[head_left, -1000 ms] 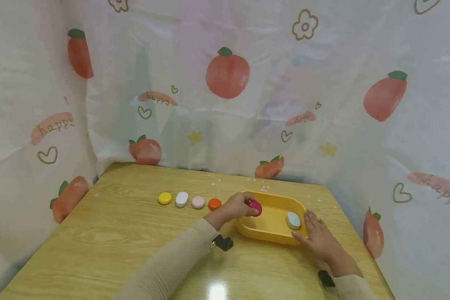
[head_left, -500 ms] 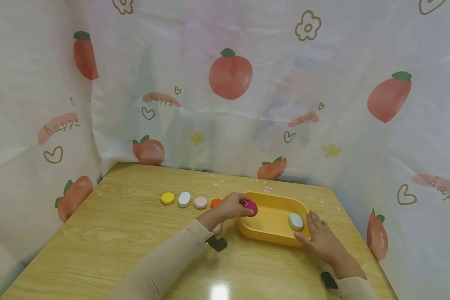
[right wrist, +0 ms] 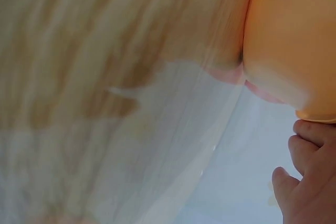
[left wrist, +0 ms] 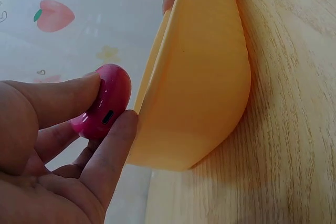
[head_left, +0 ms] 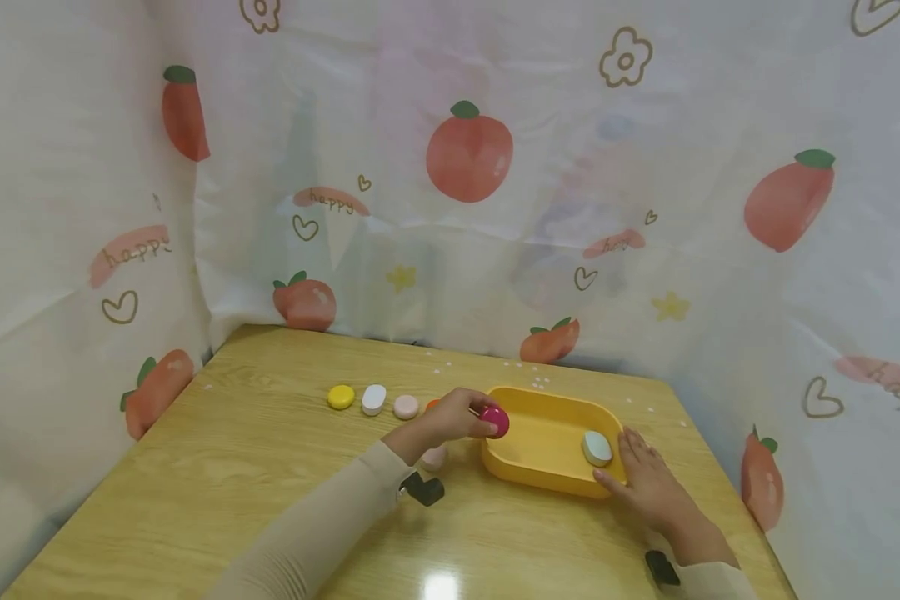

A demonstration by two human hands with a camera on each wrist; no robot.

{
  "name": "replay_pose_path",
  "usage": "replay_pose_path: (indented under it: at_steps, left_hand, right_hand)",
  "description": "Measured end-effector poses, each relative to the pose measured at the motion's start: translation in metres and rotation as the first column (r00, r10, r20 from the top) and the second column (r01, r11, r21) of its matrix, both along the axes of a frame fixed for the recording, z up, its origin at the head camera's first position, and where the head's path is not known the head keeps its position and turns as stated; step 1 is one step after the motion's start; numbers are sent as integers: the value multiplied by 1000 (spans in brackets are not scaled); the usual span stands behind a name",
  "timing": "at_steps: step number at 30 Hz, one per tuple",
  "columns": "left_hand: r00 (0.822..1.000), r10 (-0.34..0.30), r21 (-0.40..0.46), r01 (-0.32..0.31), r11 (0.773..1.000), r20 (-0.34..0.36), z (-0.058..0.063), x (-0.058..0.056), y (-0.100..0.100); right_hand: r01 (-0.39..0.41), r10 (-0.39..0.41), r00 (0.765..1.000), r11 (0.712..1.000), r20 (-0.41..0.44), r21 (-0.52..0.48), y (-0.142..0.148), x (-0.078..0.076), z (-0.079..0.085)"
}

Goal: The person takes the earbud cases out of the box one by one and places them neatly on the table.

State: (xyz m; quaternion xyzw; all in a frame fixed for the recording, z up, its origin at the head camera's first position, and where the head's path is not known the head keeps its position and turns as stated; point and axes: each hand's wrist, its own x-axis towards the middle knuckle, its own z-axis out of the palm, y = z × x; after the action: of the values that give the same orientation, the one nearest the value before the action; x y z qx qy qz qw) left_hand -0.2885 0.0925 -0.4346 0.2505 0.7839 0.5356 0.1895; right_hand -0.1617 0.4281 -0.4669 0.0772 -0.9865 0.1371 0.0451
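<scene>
My left hand (head_left: pixel 453 417) pinches a glossy magenta rounded case (left wrist: pixel 107 100) between thumb and fingers, at the left end of the yellow tray (head_left: pixel 547 479). A small dark slot shows on the case's side in the left wrist view. One fingertip is right by the tray's rim there. My right hand (head_left: pixel 652 483) rests against the tray's right end, fingers fairly straight and thumb at the front rim. Inside the tray, near that end, lies a pale mint oval case (head_left: pixel 597 448).
Left of the tray, a row holds a yellow case (head_left: pixel 341 397), a white oval case (head_left: pixel 373 400), a pale pink case (head_left: pixel 406 407) and an orange case (head_left: pixel 432 404), partly hidden. Another pinkish case (head_left: pixel 434 457) lies under my left wrist. A printed curtain (head_left: pixel 465 275) surrounds the table.
My left hand has moved left with the magenta case, from over the tray to its left rim. The pinkish case below my wrist has come into view. My right hand stays at the tray.
</scene>
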Motion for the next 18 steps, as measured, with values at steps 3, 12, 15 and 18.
replay_pose_path:
  at_steps: [3, 12, 15, 18]
  left_hand:
    - [1000, 4, -8, -4, 1000, 3, 0, 1, -6]
    - [999, 48, -21, -47, 999, 10, -5, 1, -23]
    - [998, 59, -22, -59, 998, 10, -9, -1, -29]
    - [998, 64, -16, -63, 998, 20, -12, -2, -36]
  right_hand:
    - [1, -1, 1000, 1000, -3, 3, 0, 0, -3]
    - [15, -15, 1000, 1000, 20, -13, 0, 0, 1]
    - [14, -14, 1000, 1000, 21, -19, 0, 0, 1]
    - [12, -12, 1000, 1000, 17, -19, 0, 1, 0]
